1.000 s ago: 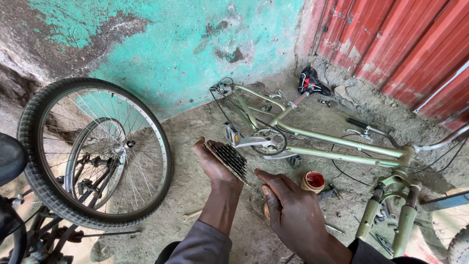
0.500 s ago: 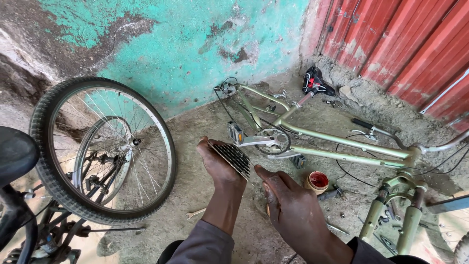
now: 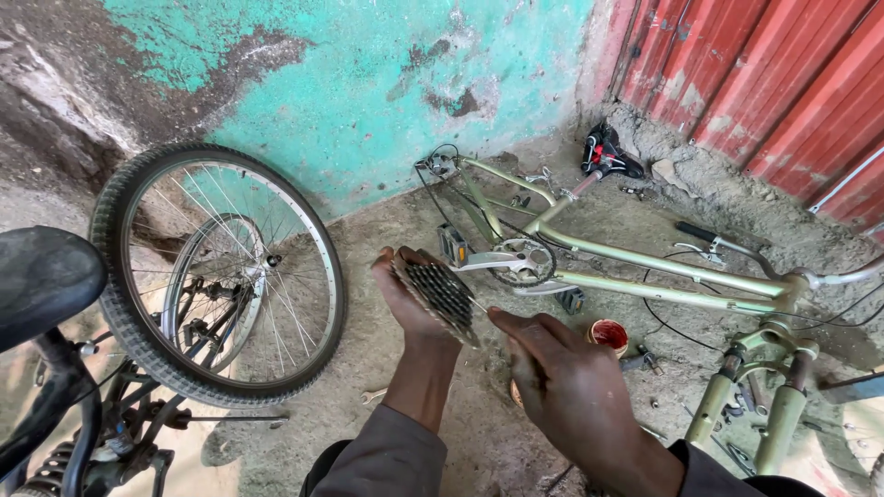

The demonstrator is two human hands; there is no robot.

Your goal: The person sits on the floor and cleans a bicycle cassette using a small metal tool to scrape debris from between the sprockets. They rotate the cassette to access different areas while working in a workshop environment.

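Observation:
My left hand holds a dark toothed gear cluster upright in its palm, fingers curled around its rim. My right hand sits just to the right of it, and its fingertips pinch a thin pin or tool whose tip touches the cluster's lower right edge. Both hands hover above the dirt floor in front of a pale green bicycle frame lying on its side.
A spoked wheel with tyre leans at the left by the teal wall. A black saddle and dark bike parts fill the lower left. A small red tin, a wrench and loose bolts lie on the ground. Red corrugated sheet stands at the right.
My view has drifted slightly, so the wheel sits a bit further right. Both hands stay together at the gear cluster with almost no movement.

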